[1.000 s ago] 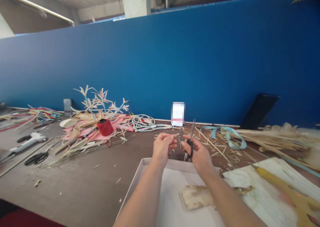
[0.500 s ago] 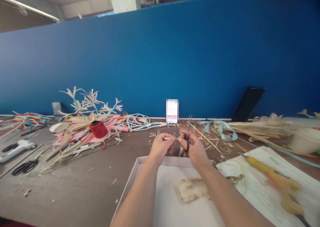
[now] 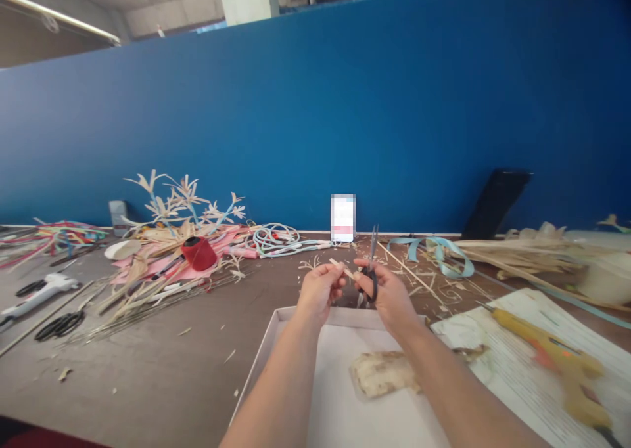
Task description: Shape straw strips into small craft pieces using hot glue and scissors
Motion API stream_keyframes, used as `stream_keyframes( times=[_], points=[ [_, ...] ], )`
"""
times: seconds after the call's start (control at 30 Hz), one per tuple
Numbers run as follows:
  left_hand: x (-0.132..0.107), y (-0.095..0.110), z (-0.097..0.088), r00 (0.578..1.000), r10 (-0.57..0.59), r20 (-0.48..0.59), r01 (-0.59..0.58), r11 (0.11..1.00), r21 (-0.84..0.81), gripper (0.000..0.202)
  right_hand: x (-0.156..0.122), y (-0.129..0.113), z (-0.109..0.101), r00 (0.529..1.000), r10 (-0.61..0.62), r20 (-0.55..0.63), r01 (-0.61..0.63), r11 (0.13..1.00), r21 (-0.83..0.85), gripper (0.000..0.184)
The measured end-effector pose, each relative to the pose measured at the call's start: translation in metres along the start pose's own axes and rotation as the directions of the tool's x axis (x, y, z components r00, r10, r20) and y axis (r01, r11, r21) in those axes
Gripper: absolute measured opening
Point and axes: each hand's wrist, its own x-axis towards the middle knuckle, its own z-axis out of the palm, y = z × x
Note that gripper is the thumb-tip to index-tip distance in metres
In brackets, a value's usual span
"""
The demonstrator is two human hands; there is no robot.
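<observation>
Between the fingertips of my left hand point(image 3: 319, 291) is a short pale strip point(image 3: 340, 266), like dried leaf or husk, slanting down toward the right. My right hand point(image 3: 384, 291) is closed around black-handled scissors point(image 3: 373, 274), their blades pointing up and away from the strip. The right thumb and finger also come close to the strip's lower end; whether they pinch it I cannot tell. Both hands are over the far edge of a shallow white box point(image 3: 340, 376), in which a beige wrapped bundle point(image 3: 382, 372) lies partly behind my right forearm.
Pale star-shaped flowers point(image 3: 182, 198) and a red thread spool point(image 3: 198, 254) stand at the left, with black scissors point(image 3: 60, 325) and a white glue gun point(image 3: 42, 295) nearer. At the right, a yellow glue gun point(image 3: 547, 349) rests on printed paper point(image 3: 517, 395). A lit phone point(image 3: 343, 218) leans on the blue partition point(image 3: 315, 119).
The pale strip has gone from nearly level to slanting, its left end now higher. My hands stay close together, and the scissors remain in the right one. The whole view has shifted slightly.
</observation>
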Motion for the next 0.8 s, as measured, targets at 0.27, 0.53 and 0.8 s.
stream_keyframes(
  times=[0.27,0.53,0.8],
  points=[
    [-0.001,0.002,0.003,0.998,0.06,0.019,-0.059,0.997,-0.046,0.032,-0.003,-0.003,0.003,0.996,0.006,0.087,-0.01,0.999,0.052,0.048],
    [-0.001,0.003,0.002,0.999,0.05,-0.006,-0.05,0.995,-0.083,0.032,-0.006,-0.007,0.009,0.993,0.003,0.12,-0.011,0.998,0.062,0.049],
    [0.0,0.004,0.002,0.997,0.058,-0.052,-0.061,0.996,-0.064,0.031,-0.009,-0.007,0.014,0.992,-0.012,0.128,0.004,0.998,0.064,0.046]
  ],
)
